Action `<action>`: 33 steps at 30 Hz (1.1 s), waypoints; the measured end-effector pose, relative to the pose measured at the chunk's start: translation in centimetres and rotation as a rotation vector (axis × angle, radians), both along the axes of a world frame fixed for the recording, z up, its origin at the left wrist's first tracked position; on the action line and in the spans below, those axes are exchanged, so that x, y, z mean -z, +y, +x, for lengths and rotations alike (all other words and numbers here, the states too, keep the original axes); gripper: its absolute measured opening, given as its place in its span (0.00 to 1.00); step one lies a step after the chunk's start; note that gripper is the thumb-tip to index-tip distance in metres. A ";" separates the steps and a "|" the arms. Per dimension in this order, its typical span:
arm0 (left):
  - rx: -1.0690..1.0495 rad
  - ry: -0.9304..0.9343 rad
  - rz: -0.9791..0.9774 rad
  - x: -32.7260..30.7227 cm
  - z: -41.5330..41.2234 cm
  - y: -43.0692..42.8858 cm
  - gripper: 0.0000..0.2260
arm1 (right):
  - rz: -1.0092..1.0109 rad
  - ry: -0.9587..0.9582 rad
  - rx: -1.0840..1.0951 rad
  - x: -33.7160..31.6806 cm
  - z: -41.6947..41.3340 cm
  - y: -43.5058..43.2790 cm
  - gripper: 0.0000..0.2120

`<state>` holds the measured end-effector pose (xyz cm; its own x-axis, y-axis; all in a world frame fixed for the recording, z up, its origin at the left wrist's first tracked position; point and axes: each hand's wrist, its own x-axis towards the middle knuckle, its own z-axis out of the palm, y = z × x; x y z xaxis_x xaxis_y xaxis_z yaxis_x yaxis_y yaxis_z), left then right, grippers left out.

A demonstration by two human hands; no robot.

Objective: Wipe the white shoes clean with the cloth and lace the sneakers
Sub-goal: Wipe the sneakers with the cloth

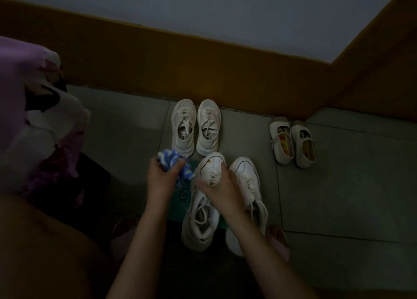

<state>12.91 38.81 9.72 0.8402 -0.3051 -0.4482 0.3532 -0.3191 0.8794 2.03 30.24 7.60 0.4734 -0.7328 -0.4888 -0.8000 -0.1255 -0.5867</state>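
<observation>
While the left hand [163,177] holds a crumpled blue-and-white cloth [172,160], its fingers curled tight round the bundle, the right hand [220,187] grips the front of a white sneaker [196,231], with the thumb on one side of the toe and the fingers [223,166] wrapped over the other. Brownish marks show on that toe between thumb and fingers. The cloth sits just beside the toe on its left; in the dim light I cannot tell whether the two touch. The held sneaker's laces [200,210] trail loose out of its opening. Its partner sneaker [244,174] lies just beside it to the right, toe pointing the same way, toward the far edge of the floor [338,186]. Both rest partly on a flat teal sheet [180,200] with dark lettering that is too dim to read. A second pair of white sneakers [182,127] stands side by side at the floor's far edge, against the yellow-brown skirting [180,68], with their laces stuffed inside. A small pair of cream strap shoes [283,156] stands near the floor's far right corner, well apart from the others. Purple and white fabric [33,118] hangs at the left edge of the view.
</observation>
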 end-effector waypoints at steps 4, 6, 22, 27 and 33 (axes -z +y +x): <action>0.148 -0.074 0.011 0.2 -0.4 -1.6 0.11 | -0.047 0.178 -0.055 1.3 0.3 1.0 0.44; 0.241 -0.170 -0.014 0.4 -0.5 -3.2 0.09 | -0.073 0.174 -0.033 1.9 0.0 0.7 0.40; 0.737 -0.509 0.121 5.9 0.9 -8.8 0.12 | 0.031 -0.094 0.082 3.0 -2.7 -0.2 0.32; 0.756 -0.568 0.115 7.1 0.5 -7.0 0.14 | 0.023 -0.107 0.047 2.7 -2.6 -0.1 0.30; 0.691 -0.457 0.012 6.5 -1.0 -5.2 0.10 | 0.051 -0.144 0.047 2.3 -2.6 -0.1 0.30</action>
